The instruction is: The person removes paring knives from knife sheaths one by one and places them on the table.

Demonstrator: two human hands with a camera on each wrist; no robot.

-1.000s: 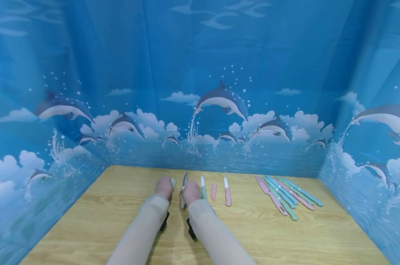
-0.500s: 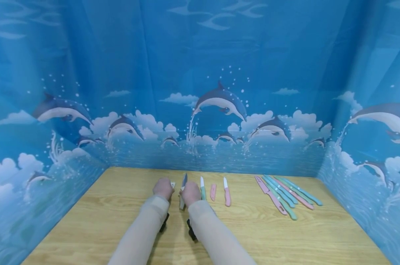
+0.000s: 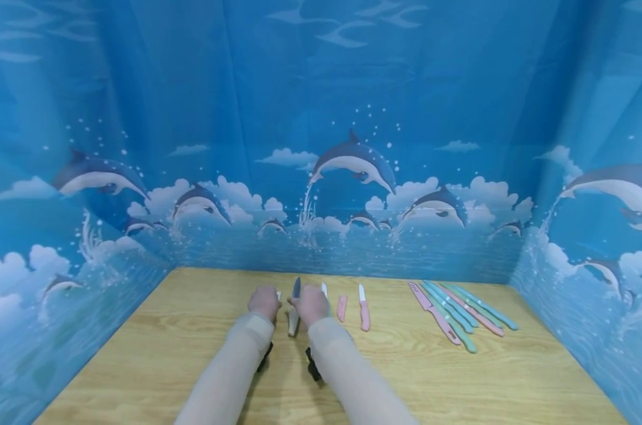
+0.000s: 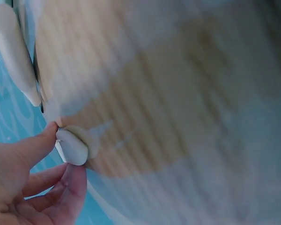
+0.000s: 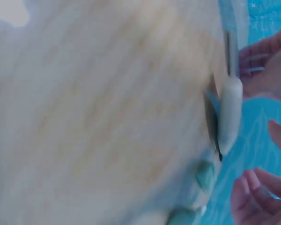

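Note:
Between my hands, a cream-handled knife (image 3: 293, 322) lies on the table with its dark blade pointing away from me. My left hand (image 3: 264, 303) is just left of it. In the left wrist view, thumb and fingertips pinch a small cream-white piece (image 4: 74, 147) that looks like a blade cover; much of it is hidden in the head view. My right hand (image 3: 313, 303) hovers at the knife's right side. In the right wrist view its thumb and fingers are spread apart, away from the knife's handle (image 5: 231, 115), holding nothing.
Right of my right hand lie a green-handled knife (image 3: 325, 289), partly covered, a pink blade cover (image 3: 342, 308) and a pink-handled knife (image 3: 365, 316). Farther right is a pile of several pastel knives (image 3: 464, 313). A dolphin-print curtain (image 3: 321, 248) borders the table.
My right hand has let go of the cream-handled knife and shifted slightly right, uncovering more of its handle. My left hand stays almost in place with its piece.

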